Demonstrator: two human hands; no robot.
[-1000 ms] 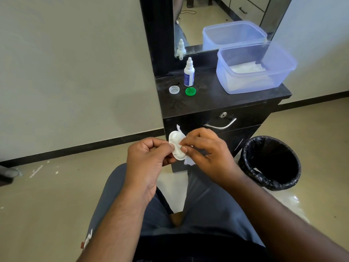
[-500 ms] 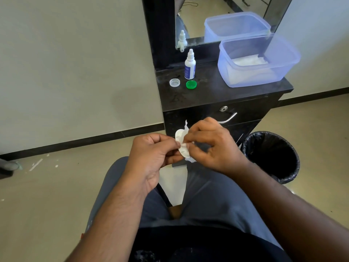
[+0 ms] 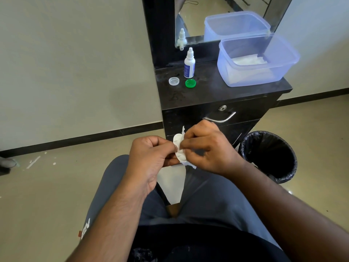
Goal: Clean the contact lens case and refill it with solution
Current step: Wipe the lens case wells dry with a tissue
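Pale walls and a tan floor frame a dark counter (image 3: pixel 222 91) carrying a plastic tub (image 3: pixel 258 61) of tissues, a solution bottle (image 3: pixel 189 63), a clear cap (image 3: pixel 174 81) and a green cap (image 3: pixel 190 83). Beside it stands a lined bin (image 3: pixel 268 156). Above the lap, the left hand (image 3: pixel 151 157) is closed, pinching the white lens case (image 3: pixel 178 148) by its edge. The right hand (image 3: pixel 207 148), fingers curled, presses a tissue (image 3: pixel 188 164) into one well. Good wiping probably means twisting the tissue around the well's wall while the left hand grips firmly.
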